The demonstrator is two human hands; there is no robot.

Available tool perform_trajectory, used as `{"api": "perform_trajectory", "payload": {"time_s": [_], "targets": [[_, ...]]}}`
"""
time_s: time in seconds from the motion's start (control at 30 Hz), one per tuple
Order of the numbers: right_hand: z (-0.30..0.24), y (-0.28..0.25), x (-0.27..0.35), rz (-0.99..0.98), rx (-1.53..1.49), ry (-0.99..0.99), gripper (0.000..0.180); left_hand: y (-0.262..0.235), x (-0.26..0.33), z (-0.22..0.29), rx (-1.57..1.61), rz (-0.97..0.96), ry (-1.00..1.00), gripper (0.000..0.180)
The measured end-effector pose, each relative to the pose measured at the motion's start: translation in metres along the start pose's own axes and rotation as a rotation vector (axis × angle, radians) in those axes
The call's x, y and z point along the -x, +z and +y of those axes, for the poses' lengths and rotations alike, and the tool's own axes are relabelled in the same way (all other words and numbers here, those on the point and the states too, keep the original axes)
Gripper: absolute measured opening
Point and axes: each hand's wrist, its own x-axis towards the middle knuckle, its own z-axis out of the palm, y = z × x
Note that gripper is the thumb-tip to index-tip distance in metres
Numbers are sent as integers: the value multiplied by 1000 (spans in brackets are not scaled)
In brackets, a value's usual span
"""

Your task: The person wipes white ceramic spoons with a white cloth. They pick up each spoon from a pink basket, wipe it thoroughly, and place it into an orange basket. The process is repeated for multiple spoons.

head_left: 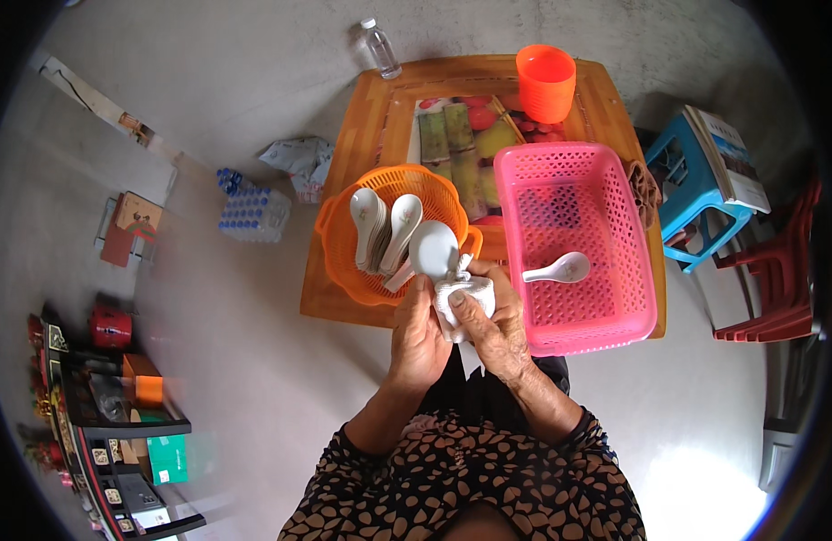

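Observation:
A white soup spoon (434,248) is between my hands, its bowl pointing away from me. My left hand (416,343) is closed on it from the left side. With my right hand (499,332) I press a crumpled white cloth (466,302) around the spoon's handle, thumb on top. Just beyond my left hand, an orange plastic colander (339,239) holds stacked white spoons (401,221) in two rows. Right of my right hand, one white spoon (565,268) lies in a pink perforated basket (578,338).
The wooden table (339,302) has a fruit-patterned top. At its far side stand stacked orange cups (547,86) and a clear bottle (381,50). Right of it is a blue stool (695,203) bearing papers, then red chairs (772,279). Bottled water (253,214) sits on the floor at left.

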Motion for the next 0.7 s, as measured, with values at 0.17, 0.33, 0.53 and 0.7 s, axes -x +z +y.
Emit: {"api": "perform_trajectory", "payload": {"time_s": [0.17, 0.33, 0.53, 0.7], "targets": [[16, -2, 8, -72, 71, 107, 34, -16, -4, 3, -13, -101, -5, 47], [16, -9, 11, -172, 345, -138, 31, -7, -6, 6, -102, 51, 44, 47], [-14, -16, 20, -35, 340, 20, 29, -29, -9, 7, -217, 34, 133, 43], [-3, -8, 3, -76, 647, -584, 53, -46, 4, -6, -347, -154, 116, 35]]}}
